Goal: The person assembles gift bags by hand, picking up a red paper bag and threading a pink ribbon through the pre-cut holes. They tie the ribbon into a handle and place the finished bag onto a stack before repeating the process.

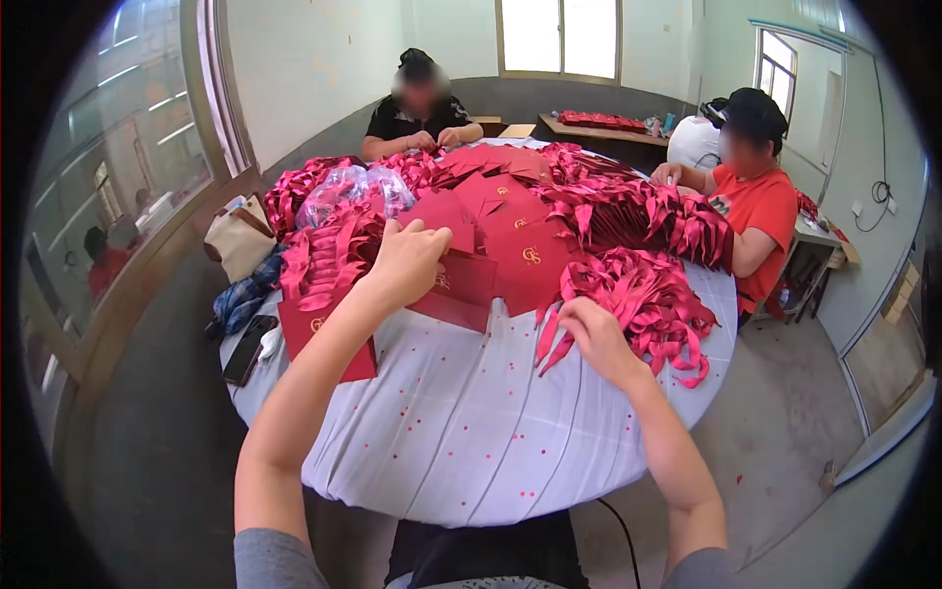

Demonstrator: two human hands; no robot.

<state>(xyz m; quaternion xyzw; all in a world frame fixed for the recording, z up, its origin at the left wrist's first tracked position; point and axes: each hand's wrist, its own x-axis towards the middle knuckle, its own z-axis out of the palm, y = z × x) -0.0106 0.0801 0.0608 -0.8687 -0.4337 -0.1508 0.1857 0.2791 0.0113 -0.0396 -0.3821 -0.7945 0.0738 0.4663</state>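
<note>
My left hand (414, 263) reaches over the pile of flat red cards (525, 257) with gold emblems. Its fingers are bent down at a darker red card (463, 285); the exact contact is partly hidden. My right hand (601, 341) is at the left side of a heap of loose crimson ribbons (643, 299). Thumb and fingertips come together there at a ribbon (557, 351) hanging toward the tablecloth. Another red card (358, 353) lies partly behind my left forearm.
A white cloth with scattered red dots covers the round table (471, 412). Ribboned bundles (638, 216), a clear plastic bag (353, 196), a phone (249, 350) and a beige bag (240, 238) surround the cards. Two people (417, 113) (756, 196) work across and at right.
</note>
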